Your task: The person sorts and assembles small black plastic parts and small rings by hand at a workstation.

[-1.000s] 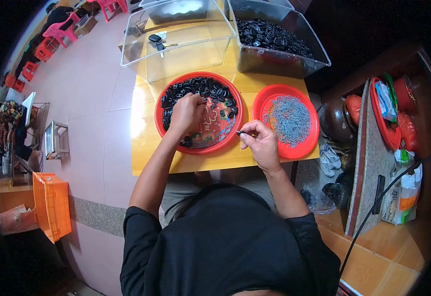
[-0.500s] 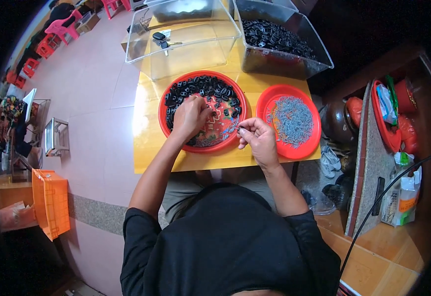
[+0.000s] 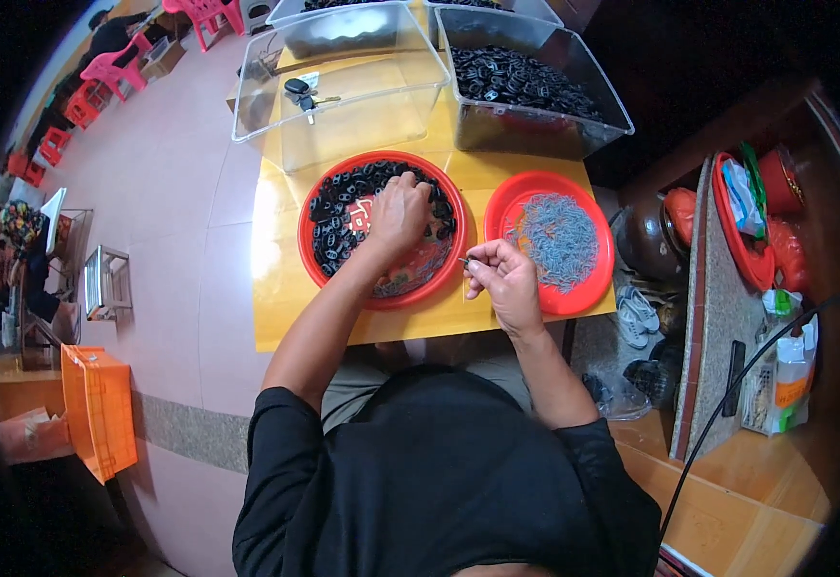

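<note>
My left hand [image 3: 401, 213] reaches over a round red tray [image 3: 306, 248], its curled fingers down among small black oval pieces [image 3: 331, 231] with slots in them. The fingertips are hidden, so what they hold cannot be made out. Between the tray and a second red plate [image 3: 604, 252], my right hand [image 3: 504, 279] pinches a small dark piece [image 3: 467, 261] between thumb and forefinger. A heap of thin grey metal pins or screws [image 3: 559, 240] lies on the second plate. More grey pins [image 3: 410, 274] lie in the near part of the tray.
Behind the tray on the yellow table [image 3: 280, 322] stands a clear plastic bin [image 3: 362, 115] with car keys [image 3: 302, 94]. Beside it is another bin [image 3: 535, 135] full of black pieces [image 3: 521, 82]. An orange crate [image 3: 100, 413] stands at left; a ledge [image 3: 718, 317] runs along the right.
My left hand has moved right and farther away across the tray. My right hand keeps its pinch in nearly the same place. The whole view has shifted slightly.
</note>
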A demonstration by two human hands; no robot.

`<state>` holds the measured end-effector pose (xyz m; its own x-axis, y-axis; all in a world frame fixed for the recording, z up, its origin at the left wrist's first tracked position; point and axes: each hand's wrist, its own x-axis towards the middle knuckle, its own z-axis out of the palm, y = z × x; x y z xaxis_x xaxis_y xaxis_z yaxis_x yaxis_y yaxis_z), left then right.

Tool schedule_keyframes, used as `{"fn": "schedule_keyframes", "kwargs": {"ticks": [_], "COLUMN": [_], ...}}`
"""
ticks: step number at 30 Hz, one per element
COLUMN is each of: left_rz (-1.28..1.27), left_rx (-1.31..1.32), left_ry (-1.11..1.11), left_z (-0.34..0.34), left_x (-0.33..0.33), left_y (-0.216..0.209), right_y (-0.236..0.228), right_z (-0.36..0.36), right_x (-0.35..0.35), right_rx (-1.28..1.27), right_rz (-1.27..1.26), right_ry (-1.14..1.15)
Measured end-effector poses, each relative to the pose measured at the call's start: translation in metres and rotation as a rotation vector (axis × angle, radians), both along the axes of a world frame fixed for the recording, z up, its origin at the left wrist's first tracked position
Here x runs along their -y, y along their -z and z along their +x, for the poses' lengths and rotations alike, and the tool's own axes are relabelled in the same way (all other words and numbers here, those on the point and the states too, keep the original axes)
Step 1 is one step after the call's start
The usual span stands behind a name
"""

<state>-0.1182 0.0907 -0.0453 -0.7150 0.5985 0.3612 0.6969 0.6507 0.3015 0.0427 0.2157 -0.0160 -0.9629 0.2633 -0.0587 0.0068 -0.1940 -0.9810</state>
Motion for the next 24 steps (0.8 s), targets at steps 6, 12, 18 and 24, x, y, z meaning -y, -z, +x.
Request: {"fn": "schedule_keyframes", "kwargs": {"ticks": [6,12,18,24], "left_rz": [0.402,1.161,1.315,1.442], "left_rx": [0.446,1.608,1.787,1.738], "left_ry": [0.052,0.195,0.235,0.196], "left_z": [0.015,0.061,0.087,0.1], "left_x": [0.029,0.071,0.09,0.098], "left_y": [-0.009,-0.025,-0.018,-0.013], "right_y": [-0.003,-0.019,-0.032,-0.033], "right_z": [0.0,-0.002,-0.001,-0.004], "right_x": [-0.001,0.013,0.036,0.046], "right_rx": [-0.013,-0.046,-0.056,-0.068], "right_rz": [0.0,-0.026,-0.046,0.004], "right_ry": [0.012,-0.052,-0.136,-0.157]}}
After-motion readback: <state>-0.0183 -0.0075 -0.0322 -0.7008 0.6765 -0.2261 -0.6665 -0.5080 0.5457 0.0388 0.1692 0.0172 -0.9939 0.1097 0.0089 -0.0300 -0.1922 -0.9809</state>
